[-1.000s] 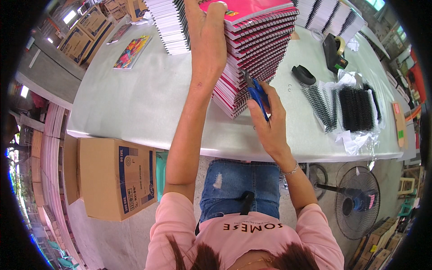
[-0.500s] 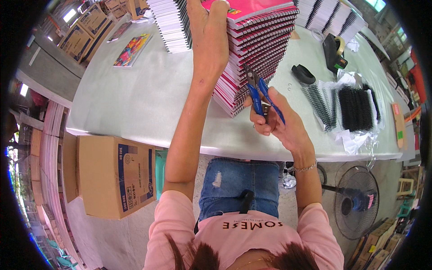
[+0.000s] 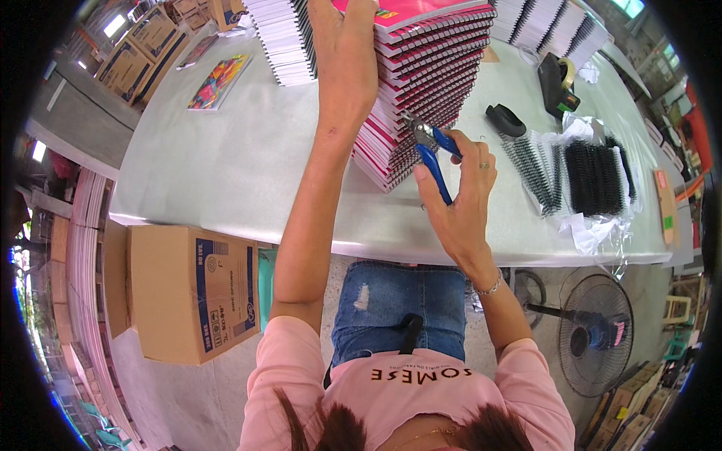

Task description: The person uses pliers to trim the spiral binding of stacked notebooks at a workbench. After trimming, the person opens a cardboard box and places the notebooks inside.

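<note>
A tall stack of spiral-bound notebooks (image 3: 432, 68) with pink covers and dark wire coils stands before me at the table's far middle. My left hand (image 3: 350, 75) grips its upper left corner, thumb by the top cover; the fingertips run out of view. In my right hand (image 3: 460, 199) are blue-handled wire cutters (image 3: 429, 161), their handles spread apart. The jaws point at the coil edges on the stack's lower front side. Whether they touch a coil I cannot tell.
White coil-bound stacks (image 3: 282, 45) stand behind left. To the right are a tape dispenser (image 3: 556, 86), a black curved piece (image 3: 505, 120) and black coils (image 3: 594, 180) on plastic. A colourful booklet (image 3: 218, 83) lies left. Below the table are a carton (image 3: 177, 293) and a fan (image 3: 594, 334).
My right hand has turned and shifted its hold, the cutters' handles now spread wider and the jaws slightly lower against the stack. My left hand stays on the notebooks.
</note>
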Action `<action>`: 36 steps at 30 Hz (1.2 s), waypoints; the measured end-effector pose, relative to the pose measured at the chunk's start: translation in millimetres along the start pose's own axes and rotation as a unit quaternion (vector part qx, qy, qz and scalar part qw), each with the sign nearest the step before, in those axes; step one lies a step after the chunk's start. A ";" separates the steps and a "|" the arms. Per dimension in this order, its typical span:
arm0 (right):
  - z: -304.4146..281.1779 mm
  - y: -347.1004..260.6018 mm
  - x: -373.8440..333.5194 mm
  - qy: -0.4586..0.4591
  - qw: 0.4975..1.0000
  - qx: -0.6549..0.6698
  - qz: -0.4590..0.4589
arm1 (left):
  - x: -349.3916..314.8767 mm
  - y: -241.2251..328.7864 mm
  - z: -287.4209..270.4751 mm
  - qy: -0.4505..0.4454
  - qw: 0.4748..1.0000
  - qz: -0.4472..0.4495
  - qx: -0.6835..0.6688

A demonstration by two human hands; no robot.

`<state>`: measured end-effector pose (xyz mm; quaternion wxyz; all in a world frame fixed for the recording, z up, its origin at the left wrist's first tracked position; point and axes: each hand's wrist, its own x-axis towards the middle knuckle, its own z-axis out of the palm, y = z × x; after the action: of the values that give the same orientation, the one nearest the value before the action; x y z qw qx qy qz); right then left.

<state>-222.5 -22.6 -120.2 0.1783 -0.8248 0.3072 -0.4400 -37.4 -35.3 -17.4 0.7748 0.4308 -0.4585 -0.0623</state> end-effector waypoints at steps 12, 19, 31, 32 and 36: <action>2.6 1.1 1.8 0.027 0.998 -0.040 -0.042 | 0.9 -5.6 -3.5 -0.008 0.998 0.049 0.036; -29.9 8.2 20.3 -0.345 0.691 0.563 0.295 | 0.0 -0.7 -3.0 -0.005 0.999 0.026 0.027; -2.7 1.8 -4.6 -0.019 0.999 -0.020 -0.018 | -0.7 -1.4 -2.3 -0.013 1.000 0.022 0.017; -1.4 2.3 -3.9 -0.020 1.000 -0.010 -0.015 | -0.6 -1.1 -2.3 -0.012 1.000 0.016 0.011; 0.2 5.1 1.5 -0.005 0.999 -0.016 -0.038 | -0.6 0.9 -0.1 -0.015 1.000 0.019 0.001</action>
<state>-223.6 -27.4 -122.3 0.1493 -0.8410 0.2817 -0.4372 -37.9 -34.4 -17.2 0.7685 0.4215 -0.4784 -0.0539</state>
